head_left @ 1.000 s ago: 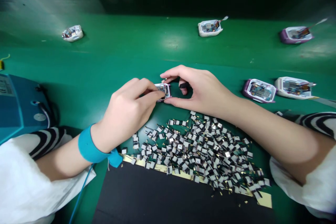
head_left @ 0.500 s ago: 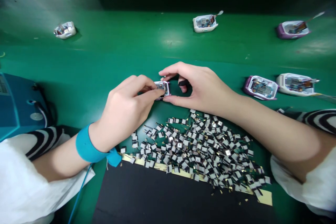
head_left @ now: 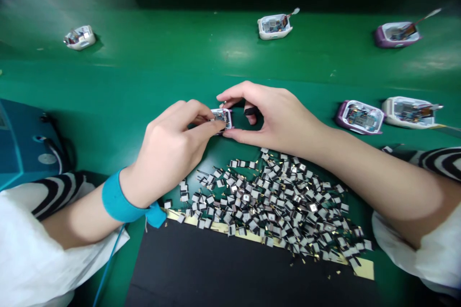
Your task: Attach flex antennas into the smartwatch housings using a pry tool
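A small purple-and-white watch case [head_left: 226, 114] with a circuit board in it lies between my two hands at the middle of the green surface. My left hand [head_left: 176, 136], with a teal band at the wrist, is closed at the case, its thumb pressed onto the board; the fingertips partly hide what is under them. My right hand [head_left: 268, 112] is curved round the right side, gripping the case between thumb and index finger. A black cover wraps one of its fingers. Just below lies a heap of small grey-and-black parts [head_left: 281, 201] with thin leads.
A purple case [head_left: 360, 117] and a white case [head_left: 408, 112] stand at right. Farther back sit another white case [head_left: 274, 27], a purple one [head_left: 398, 35] and one at left [head_left: 79, 37]. A blue box [head_left: 29, 144] stands at left, a black mat [head_left: 245, 268] in front.
The three cases at the back have shifted a little to the left. Both hands keep the same hold on the watch case, with hardly any movement.
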Available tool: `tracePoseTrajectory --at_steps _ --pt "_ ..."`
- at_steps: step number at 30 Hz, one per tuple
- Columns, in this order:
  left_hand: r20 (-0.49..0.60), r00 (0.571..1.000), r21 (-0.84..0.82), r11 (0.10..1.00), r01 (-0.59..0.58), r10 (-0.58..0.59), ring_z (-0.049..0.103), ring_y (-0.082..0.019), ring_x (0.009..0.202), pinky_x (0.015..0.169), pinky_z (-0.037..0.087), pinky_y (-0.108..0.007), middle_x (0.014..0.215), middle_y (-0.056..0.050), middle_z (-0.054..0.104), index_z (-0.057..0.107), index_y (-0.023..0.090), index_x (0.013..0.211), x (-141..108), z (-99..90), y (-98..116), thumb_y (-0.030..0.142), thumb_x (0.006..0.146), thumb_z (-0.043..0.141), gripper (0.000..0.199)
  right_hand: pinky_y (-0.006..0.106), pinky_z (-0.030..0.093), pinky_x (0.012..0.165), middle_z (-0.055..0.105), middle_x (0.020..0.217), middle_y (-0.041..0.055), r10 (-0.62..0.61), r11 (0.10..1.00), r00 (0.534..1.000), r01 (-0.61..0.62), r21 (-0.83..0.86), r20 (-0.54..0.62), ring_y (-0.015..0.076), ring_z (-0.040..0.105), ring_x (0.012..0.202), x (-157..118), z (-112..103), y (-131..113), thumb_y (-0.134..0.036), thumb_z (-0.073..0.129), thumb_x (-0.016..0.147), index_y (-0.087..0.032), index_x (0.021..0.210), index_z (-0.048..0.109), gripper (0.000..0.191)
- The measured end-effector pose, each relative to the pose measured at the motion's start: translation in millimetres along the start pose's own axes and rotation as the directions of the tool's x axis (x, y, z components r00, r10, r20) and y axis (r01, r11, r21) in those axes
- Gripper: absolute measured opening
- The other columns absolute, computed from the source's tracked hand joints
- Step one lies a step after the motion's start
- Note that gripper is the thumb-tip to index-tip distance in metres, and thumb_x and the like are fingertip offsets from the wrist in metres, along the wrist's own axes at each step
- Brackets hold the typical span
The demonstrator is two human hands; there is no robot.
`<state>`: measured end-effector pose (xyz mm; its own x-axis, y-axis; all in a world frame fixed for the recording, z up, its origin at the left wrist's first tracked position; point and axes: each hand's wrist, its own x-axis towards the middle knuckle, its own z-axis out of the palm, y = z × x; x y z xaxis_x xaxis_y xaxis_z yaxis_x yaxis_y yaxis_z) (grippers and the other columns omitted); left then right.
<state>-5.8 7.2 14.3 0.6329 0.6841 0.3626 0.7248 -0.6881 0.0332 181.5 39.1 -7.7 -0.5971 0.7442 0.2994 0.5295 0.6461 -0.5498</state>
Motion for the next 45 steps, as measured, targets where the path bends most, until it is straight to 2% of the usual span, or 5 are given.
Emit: tracePoseTrajectory --at_steps 10,20,29,37,45 --pt "-0.009 1.000 0.048 0.999 -0.022 0.022 0.056 -0.015 0.072 0.059 0.047 -0.026 0.083 -0.005 0.061 0.064 0.018 0.086 -0.8 -0.6 1.5 0.022 0.085 0.047 0.018 0.026 0.047 0.064 0.060 0.101 -0.0003 0.002 1.000 1.000 -0.002 -0.006 -0.003 0.0159 0.058 0.085 -0.5 0.1 -1.1 -0.031 0.063 0.071 -0.019 0.106 0.050 0.039" --pt "0.061 0.989 -0.024 0.991 0.135 -0.133 0.057 -0.012 0.075 0.065 0.048 -0.024 0.080 -0.001 0.061 0.062 0.020 0.084 2.1 -2.2 6.3 0.030 0.088 0.041 0.024 0.026 0.047 0.066 0.058 0.104 0.0020 -0.003 1.000 0.999 0.003 -0.031 0.032 0.0162 0.057 0.087 -1.0 -1.8 -2.5 -0.030 0.061 0.075 -0.016 0.109 0.048 0.039" --pt "0.022 0.999 0.031 0.999 0.035 -0.035 0.056 -0.013 0.074 0.061 0.046 -0.023 0.084 -0.001 0.062 0.063 0.020 0.086 1.0 -1.7 5.1 0.025 0.087 0.044 0.020 0.033 0.045 0.084 0.048 0.111 0.0075 -0.093 0.995 0.995 0.092 -0.043 -0.038 0.0165 0.049 0.100 -7.8 -6.9 -2.6 -0.026 0.034 0.089 -0.016 0.115 0.039 0.028" --pt "0.024 0.999 0.046 0.999 -0.023 0.021 0.055 -0.014 0.076 0.060 0.043 -0.024 0.083 -0.003 0.060 0.063 0.021 0.091 -1.6 -0.8 1.3 0.023 0.087 0.042 0.021 0.034 0.047 0.065 0.054 0.088 0.0071 -0.158 0.889 0.983 0.100 -0.447 -0.094 0.0186 0.050 0.078 -20.1 -12.8 2.1 -0.015 0.040 0.085 -0.018 0.108 0.052 0.026" --pt "0.011 1.000 0.040 0.999 -0.024 0.024 0.052 -0.014 0.072 0.059 0.042 -0.024 0.082 -0.003 0.059 0.064 0.020 0.086 -1.9 1.6 0.2 0.024 0.087 0.041 0.024 0.025 0.051 0.065 0.064 0.083 0.0000 -0.168 0.967 0.970 0.128 -0.219 -0.174 0.0126 0.060 0.075 -22.6 -17.7 -5.9 -0.017 0.053 0.081 -0.020 0.089 0.059 0.011"
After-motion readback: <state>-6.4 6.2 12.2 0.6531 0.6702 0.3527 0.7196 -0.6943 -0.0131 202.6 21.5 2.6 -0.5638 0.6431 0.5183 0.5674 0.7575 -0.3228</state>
